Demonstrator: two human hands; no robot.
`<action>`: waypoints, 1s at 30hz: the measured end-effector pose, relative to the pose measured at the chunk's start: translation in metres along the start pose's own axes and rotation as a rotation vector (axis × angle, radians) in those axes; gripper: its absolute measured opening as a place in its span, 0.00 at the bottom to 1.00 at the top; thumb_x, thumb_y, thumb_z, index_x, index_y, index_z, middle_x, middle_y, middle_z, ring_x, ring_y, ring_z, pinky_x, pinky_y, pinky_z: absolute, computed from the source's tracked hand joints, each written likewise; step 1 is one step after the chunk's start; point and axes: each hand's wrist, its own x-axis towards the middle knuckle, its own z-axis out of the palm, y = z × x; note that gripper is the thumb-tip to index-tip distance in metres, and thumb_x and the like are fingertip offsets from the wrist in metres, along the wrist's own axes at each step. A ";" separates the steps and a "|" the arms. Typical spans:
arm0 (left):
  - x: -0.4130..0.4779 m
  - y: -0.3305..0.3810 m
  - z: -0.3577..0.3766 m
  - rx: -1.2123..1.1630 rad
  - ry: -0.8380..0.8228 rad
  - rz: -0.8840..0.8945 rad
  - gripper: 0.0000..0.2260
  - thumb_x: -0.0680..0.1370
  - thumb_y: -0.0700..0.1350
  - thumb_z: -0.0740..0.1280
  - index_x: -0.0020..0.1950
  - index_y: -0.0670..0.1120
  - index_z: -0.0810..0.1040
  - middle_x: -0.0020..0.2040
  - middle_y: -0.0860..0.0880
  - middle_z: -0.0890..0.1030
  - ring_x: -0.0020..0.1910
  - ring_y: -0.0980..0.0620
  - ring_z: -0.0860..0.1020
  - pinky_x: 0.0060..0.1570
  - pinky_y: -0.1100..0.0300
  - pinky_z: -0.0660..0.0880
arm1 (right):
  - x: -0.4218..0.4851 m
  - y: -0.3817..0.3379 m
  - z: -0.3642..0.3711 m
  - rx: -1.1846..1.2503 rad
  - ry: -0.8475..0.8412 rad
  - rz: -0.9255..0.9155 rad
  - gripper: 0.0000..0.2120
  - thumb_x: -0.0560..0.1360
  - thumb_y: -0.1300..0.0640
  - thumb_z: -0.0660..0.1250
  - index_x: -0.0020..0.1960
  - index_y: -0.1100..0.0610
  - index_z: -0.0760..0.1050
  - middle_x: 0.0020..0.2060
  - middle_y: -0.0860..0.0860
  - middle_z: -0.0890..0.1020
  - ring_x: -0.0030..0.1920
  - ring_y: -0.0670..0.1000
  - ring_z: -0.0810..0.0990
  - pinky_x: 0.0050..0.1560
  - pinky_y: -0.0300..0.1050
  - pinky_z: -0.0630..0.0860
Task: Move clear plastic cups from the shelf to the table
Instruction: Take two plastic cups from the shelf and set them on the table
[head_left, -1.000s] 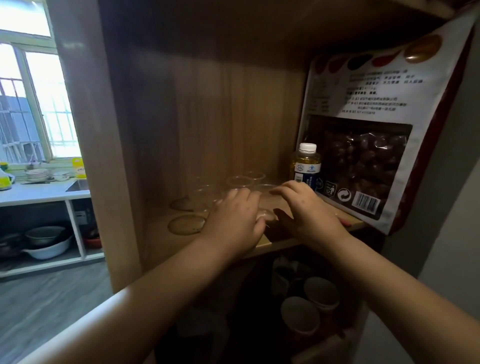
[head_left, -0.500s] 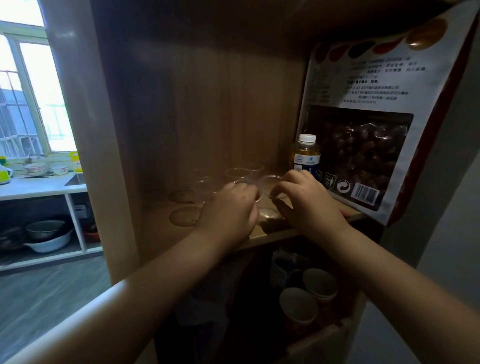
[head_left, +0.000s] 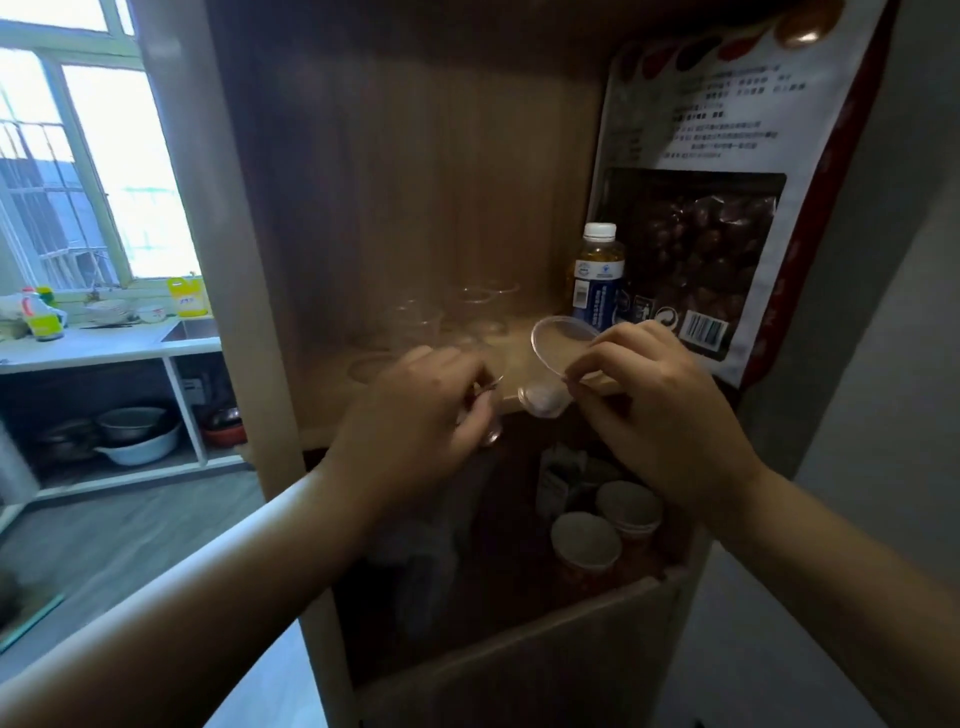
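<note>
1. At the front edge of the wooden shelf (head_left: 415, 364), our right hand (head_left: 654, 410) pinches a clear plastic cup (head_left: 556, 364) by its rim between thumb and fingertips; the cup is tilted, mouth turned up and away, base towards us, lifted just off the shelf board.
2. Our left hand (head_left: 415, 415) is curled around a second clear plastic cup (head_left: 491, 410), fingers pressed against its wall; only a sliver of its rim and base shows past the knuckles, so we cannot tell whether it touches the board.
3. Further back on the same shelf stand several more clear plastic cups (head_left: 447, 317), upright and close together, hard to count in the dim light.
4. To the right of them stands a small bottle of amber liquid with a white cap and blue label (head_left: 597, 275), and beside it leans a large white-and-red printed bag with a window showing dark brown nuts (head_left: 727, 208).
5. On the compartment below sit lidded paper cups (head_left: 587, 540).
6. Far left, a white kitchen counter (head_left: 78, 348) runs under a bright window (head_left: 104, 182), with bowls stored beneath.
</note>
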 end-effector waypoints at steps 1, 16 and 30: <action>-0.012 0.002 -0.004 -0.022 -0.006 -0.026 0.13 0.72 0.51 0.57 0.45 0.46 0.77 0.39 0.50 0.79 0.39 0.51 0.74 0.36 0.63 0.62 | -0.007 -0.007 0.001 0.032 0.014 -0.020 0.04 0.73 0.59 0.67 0.47 0.58 0.77 0.45 0.52 0.79 0.46 0.51 0.74 0.45 0.43 0.70; -0.181 -0.015 -0.120 0.252 -0.021 -0.337 0.06 0.74 0.47 0.64 0.44 0.48 0.79 0.43 0.52 0.83 0.42 0.50 0.78 0.39 0.61 0.72 | -0.024 -0.169 0.059 0.387 -0.058 -0.335 0.04 0.73 0.59 0.67 0.44 0.59 0.78 0.41 0.53 0.81 0.43 0.53 0.75 0.41 0.46 0.74; -0.477 -0.015 -0.376 0.510 0.031 -0.808 0.10 0.72 0.54 0.59 0.44 0.51 0.77 0.39 0.55 0.80 0.41 0.54 0.76 0.38 0.55 0.75 | -0.042 -0.554 0.073 0.822 -0.084 -0.680 0.02 0.73 0.59 0.68 0.45 0.56 0.79 0.41 0.49 0.81 0.44 0.51 0.76 0.46 0.45 0.74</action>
